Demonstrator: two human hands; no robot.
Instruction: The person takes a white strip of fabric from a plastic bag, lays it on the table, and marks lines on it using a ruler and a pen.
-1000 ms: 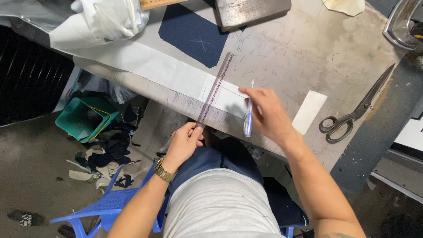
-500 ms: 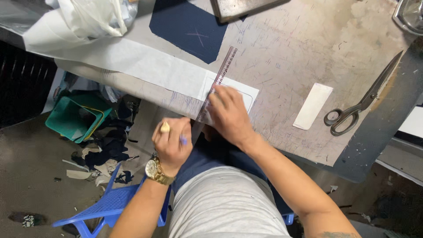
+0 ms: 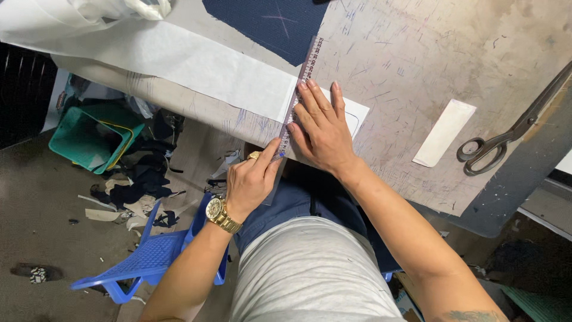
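Note:
A clear ruler [image 3: 310, 59] lies across a long white fabric strip [image 3: 196, 62] on the worn worktable [image 3: 429, 53]. My right hand [image 3: 322, 128] lies flat with fingers spread, pressing the ruler and the strip's end down. My left hand [image 3: 250, 182], wearing a gold watch and ring, grips a blue pen [image 3: 279, 156] with its tip at the ruler's near end by the table edge. A navy fabric piece [image 3: 274, 24] with chalk marks lies beyond the ruler's far end.
Large metal scissors [image 3: 506, 137] lie at the right, beside a small white fabric piece [image 3: 444, 132]. Below the table's left edge are a green basket [image 3: 95, 134], fabric scraps on the floor and a blue plastic stool [image 3: 149, 256].
The pen went from my right hand to my left. My right hand moved onto the ruler and pressed flat; my left hand brought the pen up to the ruler's near end.

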